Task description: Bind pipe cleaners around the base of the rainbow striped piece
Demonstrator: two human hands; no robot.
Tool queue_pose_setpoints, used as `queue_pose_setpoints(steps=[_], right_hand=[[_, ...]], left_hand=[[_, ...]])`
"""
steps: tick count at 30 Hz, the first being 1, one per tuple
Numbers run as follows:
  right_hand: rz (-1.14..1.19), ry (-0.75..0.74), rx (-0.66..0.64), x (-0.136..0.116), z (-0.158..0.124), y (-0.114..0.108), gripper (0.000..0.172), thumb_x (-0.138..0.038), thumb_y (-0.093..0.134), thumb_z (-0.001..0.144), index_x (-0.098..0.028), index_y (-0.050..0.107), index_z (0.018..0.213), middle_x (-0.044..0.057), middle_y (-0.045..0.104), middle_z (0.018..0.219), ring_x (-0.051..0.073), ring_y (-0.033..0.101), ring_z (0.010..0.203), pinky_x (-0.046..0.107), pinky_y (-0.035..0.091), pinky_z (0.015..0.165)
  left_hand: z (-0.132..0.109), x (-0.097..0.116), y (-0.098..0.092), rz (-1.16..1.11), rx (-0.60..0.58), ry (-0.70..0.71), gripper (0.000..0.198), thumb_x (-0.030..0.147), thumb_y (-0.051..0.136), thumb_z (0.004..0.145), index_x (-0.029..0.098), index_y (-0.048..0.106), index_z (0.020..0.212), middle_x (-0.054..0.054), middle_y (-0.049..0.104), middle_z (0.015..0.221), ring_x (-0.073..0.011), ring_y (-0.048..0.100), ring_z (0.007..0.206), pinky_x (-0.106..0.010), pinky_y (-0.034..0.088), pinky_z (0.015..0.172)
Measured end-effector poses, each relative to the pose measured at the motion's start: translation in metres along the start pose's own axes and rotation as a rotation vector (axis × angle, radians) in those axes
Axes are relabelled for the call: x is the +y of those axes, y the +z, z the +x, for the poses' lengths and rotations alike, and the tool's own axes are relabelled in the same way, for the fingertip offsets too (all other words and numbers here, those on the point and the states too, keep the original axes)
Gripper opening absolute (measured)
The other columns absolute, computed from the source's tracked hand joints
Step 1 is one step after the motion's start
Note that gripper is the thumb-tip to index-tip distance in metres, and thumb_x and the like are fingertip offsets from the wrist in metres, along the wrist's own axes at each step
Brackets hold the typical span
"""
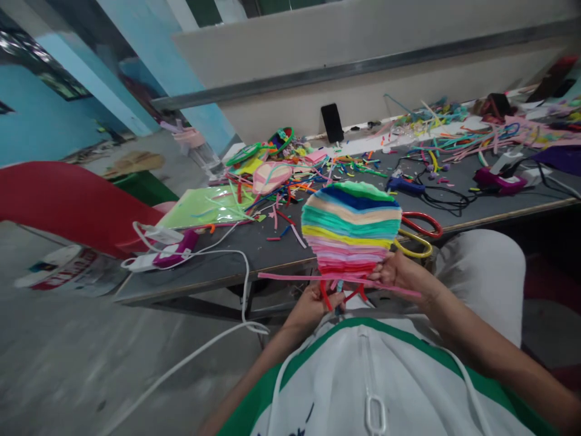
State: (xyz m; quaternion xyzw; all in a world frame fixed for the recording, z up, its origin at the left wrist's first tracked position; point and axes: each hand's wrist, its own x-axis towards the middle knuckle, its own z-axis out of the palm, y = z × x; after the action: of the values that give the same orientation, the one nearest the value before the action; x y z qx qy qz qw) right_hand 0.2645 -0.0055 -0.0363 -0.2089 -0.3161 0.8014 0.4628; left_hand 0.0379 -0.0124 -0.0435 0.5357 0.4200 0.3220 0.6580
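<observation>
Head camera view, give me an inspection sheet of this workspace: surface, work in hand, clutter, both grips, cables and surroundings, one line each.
Surface: dark grey table, strewn with craft material.
Work in hand: striped panel in many colours; a pink strip runs crosswise at its lower end.
Clutter: loose coloured strips, a green sheet, and a dark phone at the back.
Grips: right hand pinches the panel's lower edge; left hand is just below the panel, exact hold hard to tell.
Cables: white cable hangs over the front edge; black cable lies beside a blue glue gun.
Surroundings: red chair and white bucket on the left, light-blue pillar behind.
</observation>
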Motion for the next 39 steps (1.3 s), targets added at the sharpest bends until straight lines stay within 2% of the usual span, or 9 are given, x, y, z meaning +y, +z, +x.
queue_pose_setpoints(steps=[3,6,11,15,22,24,30,34,39], right_hand=[[-0.196,-0.031,0.088,0.005,0.008,-0.004,0.02,-0.029,0.071,0.071,-0.018,0.065,0.086,0.0,0.067,0.075,0.011,0.059,0.064,0.025,0.047,0.068],[-0.346,-0.01,0.126,0.008,0.012,-0.007,0.025,-0.03,0.071,0.071,-0.016,0.067,0.091,0.001,0.068,0.078,0.01,0.058,0.061,0.023,0.044,0.06],[-0.419,0.013,0.13,0.006,0.012,-0.012,0.032,-0.033,0.071,0.07,-0.016,0.067,0.097,0.003,0.069,0.083,0.012,0.059,0.065,0.023,0.044,0.06],[-0.427,-0.005,0.121,0.007,0.015,-0.015,0.035,-0.032,0.071,0.069,-0.015,0.066,0.1,0.003,0.069,0.085,0.012,0.059,0.068,0.023,0.046,0.06],[-0.405,0.031,0.148,0.009,0.027,-0.013,0.029,-0.031,0.07,0.071,-0.016,0.068,0.095,0.003,0.069,0.079,0.01,0.056,0.057,0.019,0.038,0.048],[-0.386,0.034,0.136,0.009,0.029,-0.012,0.029,-0.03,0.07,0.071,-0.015,0.068,0.095,0.002,0.068,0.074,0.009,0.054,0.052,0.018,0.036,0.045],[-0.355,0.109,0.152,0.018,0.037,-0.011,0.033,-0.034,0.072,0.068,-0.013,0.067,0.093,0.0,0.065,0.064,0.007,0.049,0.045,0.017,0.035,0.041],[-0.255,0.12,0.189,0.019,0.032,-0.018,0.039,-0.044,0.065,0.074,-0.017,0.063,0.102,0.004,0.069,0.08,0.013,0.06,0.059,0.026,0.05,0.057],[-0.22,0.003,0.267,0.017,0.016,-0.025,0.035,-0.045,0.062,0.077,-0.016,0.064,0.097,0.008,0.07,0.086,0.017,0.066,0.072,0.031,0.052,0.069]], left_hand=[[-0.004,0.004,0.005,-0.018,0.014,-0.041,0.026,0.037,0.069,0.068,0.013,0.065,0.078,-0.002,0.061,0.055,-0.0142,0.055,0.053,-0.026,0.043,0.058],[-0.004,0.003,0.006,-0.023,0.058,-0.012,0.026,0.038,0.069,0.068,0.014,0.067,0.077,-0.003,0.063,0.062,-0.0151,0.058,0.06,-0.026,0.044,0.063],[0.003,-0.012,0.004,0.035,0.328,0.179,0.02,0.035,0.069,0.069,0.016,0.066,0.074,-0.001,0.063,0.07,-0.0125,0.056,0.067,-0.024,0.044,0.067],[0.01,-0.022,0.007,0.019,0.384,0.228,0.018,0.032,0.069,0.07,0.015,0.068,0.077,-0.001,0.064,0.072,-0.0131,0.056,0.07,-0.025,0.043,0.07],[0.009,-0.015,-0.009,-0.232,-0.042,-0.076,0.031,0.017,0.071,0.06,0.012,0.068,0.09,-0.008,0.069,0.086,-0.0231,0.062,0.086,-0.031,0.046,0.078],[0.009,-0.013,-0.018,-0.381,-0.086,-0.109,0.033,0.017,0.069,0.059,0.011,0.067,0.092,-0.011,0.069,0.093,-0.0253,0.062,0.091,-0.033,0.046,0.08],[0.024,-0.019,-0.016,-0.635,0.199,-0.062,0.028,0.03,0.061,0.076,0.014,0.062,0.1,-0.007,0.067,0.096,-0.0175,0.063,0.086,-0.028,0.05,0.075],[0.029,-0.02,-0.006,-0.607,0.275,-0.028,0.023,0.023,0.069,0.071,0.014,0.061,0.091,-0.002,0.066,0.086,-0.0114,0.061,0.072,-0.022,0.049,0.066],[0.025,-0.017,-0.004,-0.579,0.34,0.022,0.018,0.022,0.071,0.069,0.016,0.058,0.078,0.003,0.061,0.072,-0.0075,0.058,0.062,-0.02,0.048,0.061]])
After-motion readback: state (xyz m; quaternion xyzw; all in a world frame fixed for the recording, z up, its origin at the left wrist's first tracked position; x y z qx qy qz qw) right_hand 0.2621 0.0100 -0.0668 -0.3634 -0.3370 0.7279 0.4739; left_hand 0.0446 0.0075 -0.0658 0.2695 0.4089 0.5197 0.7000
